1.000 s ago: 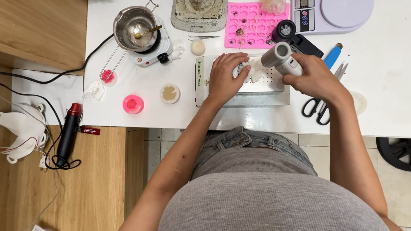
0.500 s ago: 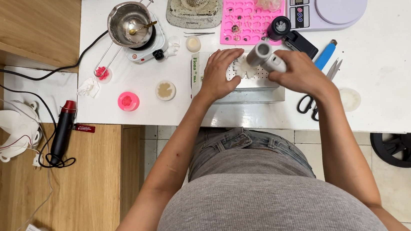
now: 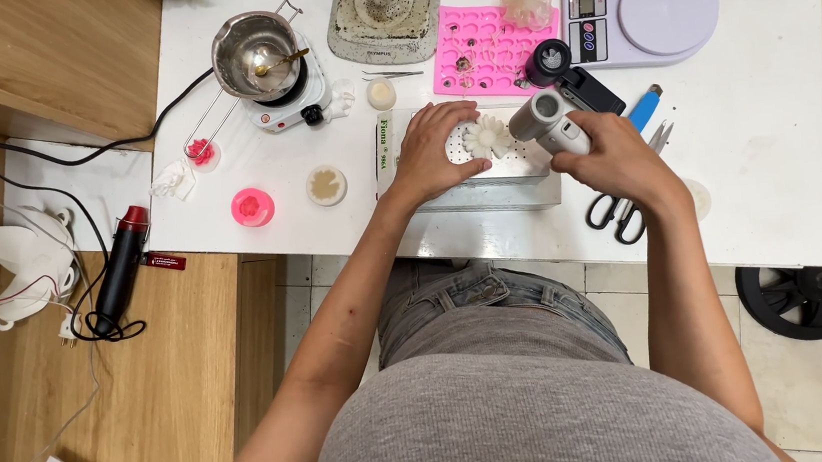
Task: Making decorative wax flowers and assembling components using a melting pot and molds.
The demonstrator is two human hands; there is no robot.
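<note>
While the hands work over the box: little has shifted against the earlier pictures
Left hand (image 3: pixel 433 148): stays spread flat on the white box (image 3: pixel 472 190), fingers wide, fingertips beside the white flower piece (image 3: pixel 488 136)
Right hand (image 3: pixel 615 156): fingers wrapped round the grey heat tool (image 3: pixel 543 120); nozzle now nearer the flower, so the heating looks under way
White table (image 3: pixel 773 126): scissors (image 3: pixel 620 211) lie just beside the right hand

Materials and finishes. The table (image 3: pixel 783 125) was smooth, matt white; the floor (image 3: pixel 7 421) at left was matt wood. The pot (image 3: pixel 255 53) was shiny metal. The pink mould (image 3: pixel 494 47) looked like soft matt rubber. The flower (image 3: pixel 487 137) appeared white and waxy, the heat tool (image 3: pixel 549 119) grey plastic.
</note>
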